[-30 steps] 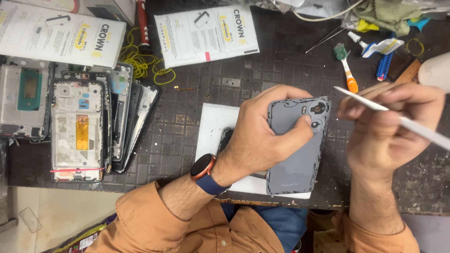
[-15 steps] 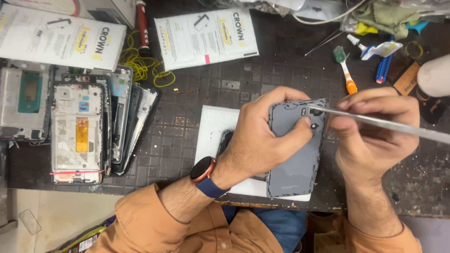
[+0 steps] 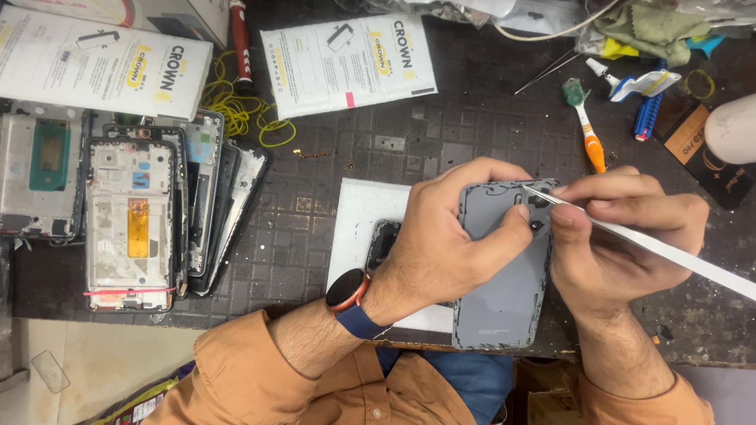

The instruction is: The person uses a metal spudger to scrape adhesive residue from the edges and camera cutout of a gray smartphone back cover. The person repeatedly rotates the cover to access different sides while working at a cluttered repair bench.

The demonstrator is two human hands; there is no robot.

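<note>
A: Right, far left first. Stack of stripped phone frames (image 3: 130, 224), leaning like books, well apart from the work. White printed packets (image 3: 102, 67) above, yellow wire (image 3: 236, 110) beside.

B: Noted. Middle?

A: White pad (image 3: 358, 228) on dark grid mat (image 3: 315, 169). Dark phone part (image 3: 383, 242) lying on pad, half hidden by wrist w/ watch (image 3: 346, 290).

B: Left hand (image 3: 441, 244)?

A: Curled shut around grey phone back cover (image 3: 504, 275), thumb pressed on panel nr camera cutout, fingers wrapped over top edge. Cover flat-ish, inner side up, lower end at bench edge, just right of pad.

B: Right hand (image 3: 622, 244)?

A: Closed in pencil pinch on thin metal pry tool (image 3: 654, 248). Tip touching cover's top right corner by camera hole; shaft running off down-right.

B: Tips for doing it well, judging from this?

A: Prob keep blade shallow, nearly flat to panel, so no gouge. Steady w/ left thumb close to tip, as now. Small strokes, light pressure; slip risk toward left thumb, so angle away from it. Support cover's lower end, overhang could flex.

B: Right side clutter?

A: Orange-handled brush (image 3: 587, 130), blue tools (image 3: 650, 106), green cloth (image 3: 650, 27), white rounded object (image 3: 732, 130) at edge. All near, none touching hands.
</note>
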